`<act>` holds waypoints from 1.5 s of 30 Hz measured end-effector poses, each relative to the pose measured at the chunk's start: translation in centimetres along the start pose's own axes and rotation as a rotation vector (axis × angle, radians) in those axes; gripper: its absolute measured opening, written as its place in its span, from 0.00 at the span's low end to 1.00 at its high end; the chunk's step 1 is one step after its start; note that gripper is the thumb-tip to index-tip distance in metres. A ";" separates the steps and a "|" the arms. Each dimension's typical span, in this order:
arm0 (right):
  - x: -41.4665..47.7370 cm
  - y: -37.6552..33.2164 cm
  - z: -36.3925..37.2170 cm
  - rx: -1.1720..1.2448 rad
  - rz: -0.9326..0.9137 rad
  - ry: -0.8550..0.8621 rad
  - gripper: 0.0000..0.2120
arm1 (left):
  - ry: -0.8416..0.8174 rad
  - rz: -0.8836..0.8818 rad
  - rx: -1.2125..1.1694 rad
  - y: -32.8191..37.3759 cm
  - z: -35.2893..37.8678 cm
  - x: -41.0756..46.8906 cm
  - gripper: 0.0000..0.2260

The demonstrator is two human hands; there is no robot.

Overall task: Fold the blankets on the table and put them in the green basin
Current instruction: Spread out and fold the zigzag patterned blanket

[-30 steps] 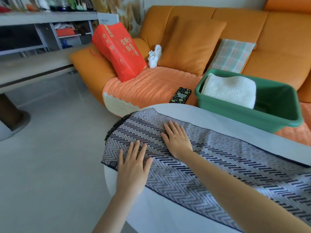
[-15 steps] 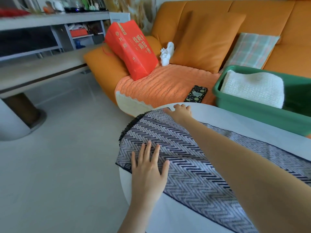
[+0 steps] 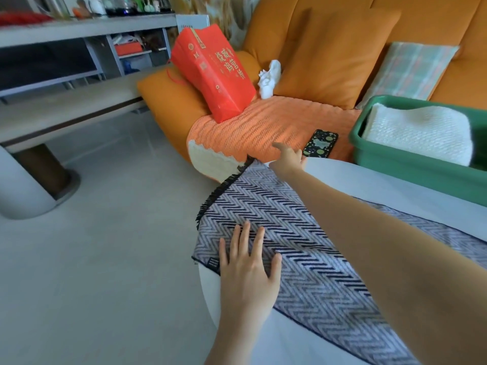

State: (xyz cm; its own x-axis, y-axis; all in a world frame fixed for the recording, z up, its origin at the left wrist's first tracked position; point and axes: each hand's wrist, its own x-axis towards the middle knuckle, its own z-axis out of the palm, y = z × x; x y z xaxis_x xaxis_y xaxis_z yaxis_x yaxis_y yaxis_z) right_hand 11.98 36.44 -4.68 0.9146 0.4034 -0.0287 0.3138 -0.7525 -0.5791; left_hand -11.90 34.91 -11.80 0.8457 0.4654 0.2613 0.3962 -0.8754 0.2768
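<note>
Item: grey herringbone blanket [image 3: 303,246], laid as a long strip across the round white table [image 3: 395,185], its fringed end overhanging the left rim. Left hand [image 3: 247,267]: flat, fingers spread, pressing the near corner beside the label. Right hand [image 3: 288,160]: reached across to the far corner at the table edge; its fingers turn down past the rim, and whether they pinch cloth cannot be told. Green basin [image 3: 411,164]: on the sofa [image 3: 434,17] just behind the table, with a folded white blanket [image 3: 419,133] already inside. Risks, as judged: the far corner slips from a shallow hold when drawn over, giving a skewed fold; the overhanging fringe drags the cloth off the smooth top once the left palm lifts; the edges fail to meet, since the right forearm lies over the strip and hides the alignment; the phone [image 3: 320,143], lying on the orange throw [image 3: 263,127] just beyond the right hand, is knocked off by a sweeping lift
</note>
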 end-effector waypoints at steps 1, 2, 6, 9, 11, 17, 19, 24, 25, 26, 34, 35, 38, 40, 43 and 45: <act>-0.5 0.4 0.0 -0.060 -0.003 0.005 0.28 | 0.004 0.000 -0.003 0.0 0.0 0.0 0.26; -1.0 1.0 0.1 -0.105 -0.021 0.012 0.29 | 0.008 0.001 -0.007 0.0 0.0 0.0 0.26; -4.3 3.5 0.3 -0.183 -0.139 0.014 0.26 | 0.012 0.003 -0.012 -0.1 0.0 0.2 0.26; -8.7 6.1 -0.6 -0.149 -0.213 -0.021 0.24 | 0.018 -0.001 -0.019 -0.3 -0.1 0.1 0.29; -12.4 8.6 -2.1 -0.165 -0.245 -0.085 0.23 | 0.010 -0.002 -0.027 -0.4 -0.1 0.1 0.31; -23.7 18.0 -8.1 -0.214 -0.391 -0.105 0.34 | -0.020 -0.005 -0.029 -0.1 -0.5 0.1 0.35; -27.2 20.4 -9.9 -0.183 -0.346 -0.057 0.31 | -0.032 -0.019 -0.026 -0.3 -0.4 0.3 0.32; -35.5 25.5 -13.4 -0.262 -0.286 0.139 0.19 | -0.080 -0.032 -0.011 0.0 -0.7 0.2 0.26; -36.8 26.3 -13.8 -0.296 -0.275 0.148 0.19 | -0.090 -0.034 0.004 0.0 -0.7 0.2 0.26; -38.1 27.0 -14.3 -0.320 -0.256 0.147 0.18 | -0.108 -0.036 0.021 0.1 -0.8 0.3 0.27; -41.4 31.7 -17.9 -0.528 -0.121 0.278 0.16 | -0.197 -0.035 0.116 4.3 -2.8 -1.6 0.24; -41.5 31.9 -18.3 -0.540 -0.122 0.294 0.16 | -0.173 0.045 0.047 6.0 -3.0 -2.6 0.23; -42.5 32.0 -19.0 -0.542 -0.150 0.371 0.15 | -0.214 0.346 -0.262 12.3 -3.0 -6.8 0.18; -43.7 32.0 -19.2 -0.511 -0.186 0.437 0.13 | -0.273 0.510 -0.430 16.3 -3.3 -10.2 0.17; -45.9 32.0 -19.2 -0.518 -0.228 0.476 0.08 | -0.304 0.702 -0.456 19.9 -2.9 -14.3 0.19; -47.5 32.1 -18.7 -0.538 -0.229 0.456 0.08 | -0.281 0.782 -0.370 20.6 -2.3 -15.9 0.17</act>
State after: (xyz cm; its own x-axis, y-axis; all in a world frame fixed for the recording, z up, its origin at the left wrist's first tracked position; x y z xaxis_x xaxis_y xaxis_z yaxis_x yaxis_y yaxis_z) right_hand -16.61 -16.62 -6.71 0.7894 0.4127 0.4545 0.4841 -0.8737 -0.0475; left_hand -17.98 9.82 -8.12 0.9000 -0.3355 0.2783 -0.4269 -0.8075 0.4071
